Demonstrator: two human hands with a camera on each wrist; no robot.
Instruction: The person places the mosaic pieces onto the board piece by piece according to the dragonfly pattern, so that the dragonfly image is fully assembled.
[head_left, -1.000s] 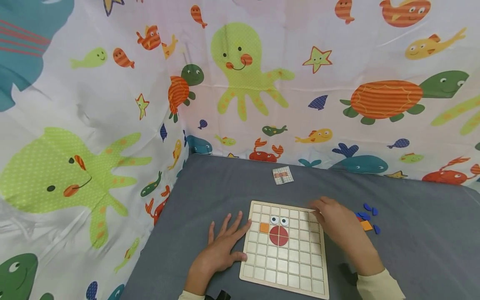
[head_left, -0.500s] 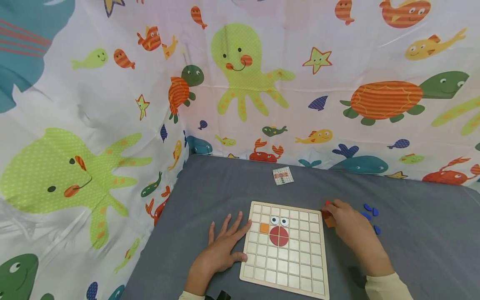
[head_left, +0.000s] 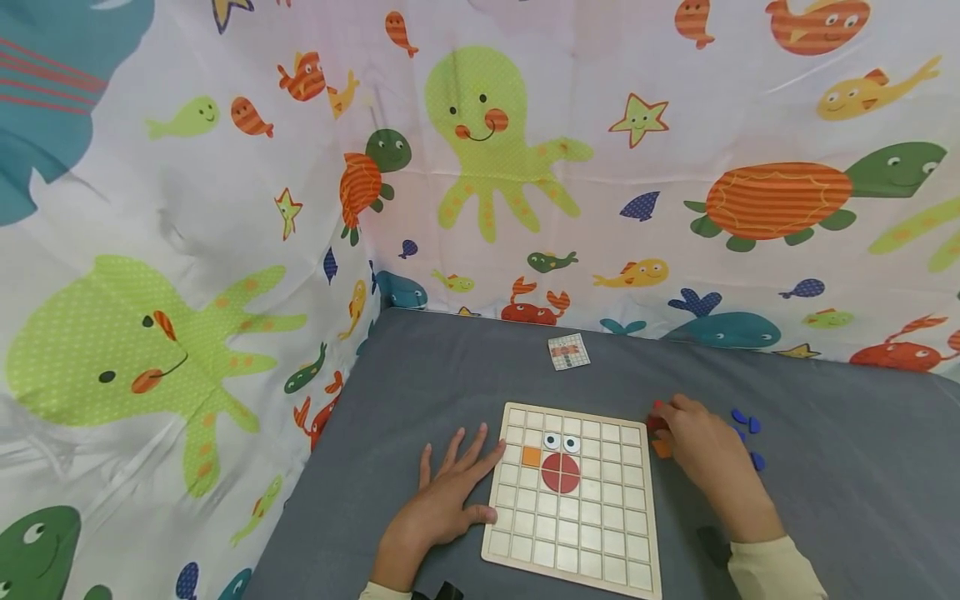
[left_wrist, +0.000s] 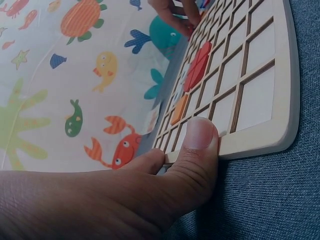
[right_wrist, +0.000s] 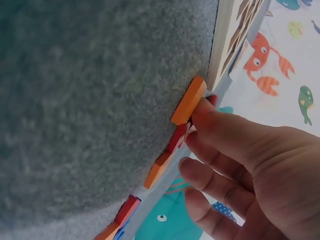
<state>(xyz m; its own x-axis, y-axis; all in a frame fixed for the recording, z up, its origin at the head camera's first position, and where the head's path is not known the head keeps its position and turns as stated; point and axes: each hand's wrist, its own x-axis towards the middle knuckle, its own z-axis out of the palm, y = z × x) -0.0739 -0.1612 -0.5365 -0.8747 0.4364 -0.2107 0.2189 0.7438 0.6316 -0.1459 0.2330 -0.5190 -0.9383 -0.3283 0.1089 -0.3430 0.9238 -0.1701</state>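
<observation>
A square wooden grid board (head_left: 600, 500) lies on the grey cloth. Set in its cells are two eye pieces (head_left: 561, 442), red pieces (head_left: 560, 472) forming a disc and an orange square (head_left: 531, 457). My left hand (head_left: 442, 500) rests at the board's left edge, fingers spread, with the thumb (left_wrist: 197, 145) on the frame. Just beyond the board's right edge, my right hand (head_left: 701, 442) pinches a small red piece (head_left: 658, 406) with curled fingers; the fingertips are partly hidden. Touching or close to its thumb is an orange piece (right_wrist: 190, 101).
Several blue pieces (head_left: 753, 425) are scattered right of the right hand. More red and orange pieces (right_wrist: 157, 170) lie under and behind that hand. A small patterned card (head_left: 568, 352) lies beyond the board. A cloth with printed sea animals (head_left: 480, 275) hangs behind.
My right hand has moved right, from the board's upper right corner to the loose pieces beside it, uncovering red and orange ones. My left hand stays on the board's edge.
</observation>
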